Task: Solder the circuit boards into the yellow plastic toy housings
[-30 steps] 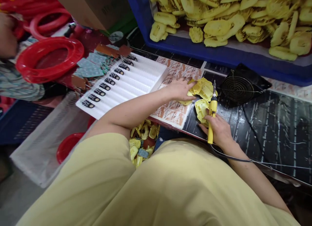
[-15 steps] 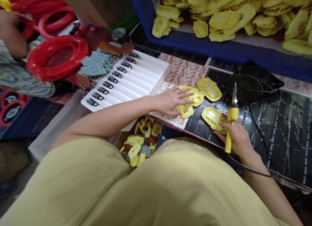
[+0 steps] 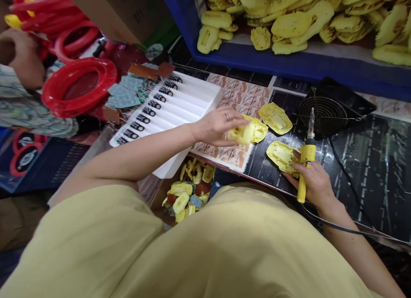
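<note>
My left hand (image 3: 216, 126) is closed round a yellow plastic shell (image 3: 241, 134), lifted just above the printed sheet (image 3: 236, 94). Another yellow shell (image 3: 259, 129) lies right beside it and a third (image 3: 275, 117) further back. My right hand (image 3: 313, 182) grips a yellow soldering iron (image 3: 306, 157) with its tip pointing away from me, and its fingers rest on a fourth shell (image 3: 281, 156) lying open side up on the black mat (image 3: 362, 174).
A white slotted tray (image 3: 189, 107) with black parts along its left edge lies to the left. A black fan (image 3: 323, 114) stands behind the iron. A blue bin (image 3: 289, 64) of yellow shells runs along the back. Red rings (image 3: 77, 86) and another person's arm (image 3: 17, 58) are at far left. A box of mixed parts (image 3: 189, 191) sits below the table edge.
My left hand spread the pile of yellow shells apart, then closed on one and lifted it. My right hand moved slightly right with the iron and settled on a shell.
</note>
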Demonstrator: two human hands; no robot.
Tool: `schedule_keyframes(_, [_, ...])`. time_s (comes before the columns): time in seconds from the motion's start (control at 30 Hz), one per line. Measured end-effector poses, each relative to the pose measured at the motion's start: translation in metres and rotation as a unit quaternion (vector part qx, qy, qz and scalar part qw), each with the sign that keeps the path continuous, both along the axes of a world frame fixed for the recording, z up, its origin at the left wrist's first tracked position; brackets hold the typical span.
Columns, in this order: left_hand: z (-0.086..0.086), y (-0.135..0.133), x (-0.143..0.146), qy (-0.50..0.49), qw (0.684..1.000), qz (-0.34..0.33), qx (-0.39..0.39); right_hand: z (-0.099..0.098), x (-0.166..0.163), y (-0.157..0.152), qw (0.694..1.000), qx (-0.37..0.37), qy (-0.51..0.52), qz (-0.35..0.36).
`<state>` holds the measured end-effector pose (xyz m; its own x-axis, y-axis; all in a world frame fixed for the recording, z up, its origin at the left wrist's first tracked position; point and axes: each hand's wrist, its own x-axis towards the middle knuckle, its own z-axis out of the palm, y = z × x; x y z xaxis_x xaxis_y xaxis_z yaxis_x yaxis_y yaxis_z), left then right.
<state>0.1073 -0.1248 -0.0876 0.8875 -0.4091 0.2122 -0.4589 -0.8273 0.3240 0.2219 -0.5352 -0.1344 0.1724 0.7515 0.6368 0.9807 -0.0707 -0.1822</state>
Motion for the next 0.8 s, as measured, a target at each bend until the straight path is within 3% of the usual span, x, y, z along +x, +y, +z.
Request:
schedule_keyframes(0.03, [-0.002, 0.005, 0.008, -0.026, 0.994, 0.047, -0.094, 0.0, 0.0, 0.0, 1.0, 0.0, 0.003, 0.002])
schedule_keyframes(0.1, [-0.008, 0.01, 0.026, -0.046, 0.947, 0.167, -0.271, -0.003, 0.001, -0.001, 1.0, 0.001, 0.009, 0.006])
schedule_keyframes(0.13, [-0.012, 0.011, 0.036, -0.038, 0.917, 0.221, -0.33, -0.005, 0.001, -0.001, 1.0, 0.002, 0.012, 0.006])
schedule_keyframes(0.2, [-0.02, 0.011, 0.054, 0.0, 0.879, 0.297, -0.373, -0.01, 0.001, -0.002, 1.0, 0.008, 0.019, 0.003])
schedule_keyframes(0.33, [-0.028, 0.014, 0.077, 0.079, 0.883, 0.365, -0.284, -0.02, -0.002, -0.004, 0.999, 0.012, 0.023, -0.018])
schedule_keyframes(0.47, [-0.018, 0.014, 0.075, 0.088, 0.9, 0.387, -0.179, -0.022, -0.003, -0.005, 0.999, 0.009, 0.025, -0.025])
schedule_keyframes(0.6, [0.0, -0.006, 0.062, 0.09, 0.944, 0.318, 0.008, -0.016, -0.001, -0.006, 1.0, -0.015, 0.021, -0.012])
schedule_keyframes(0.8, [0.022, -0.069, 0.079, 0.107, 0.96, 0.247, 0.081, -0.005, 0.0, -0.002, 1.0, -0.004, 0.001, 0.003])
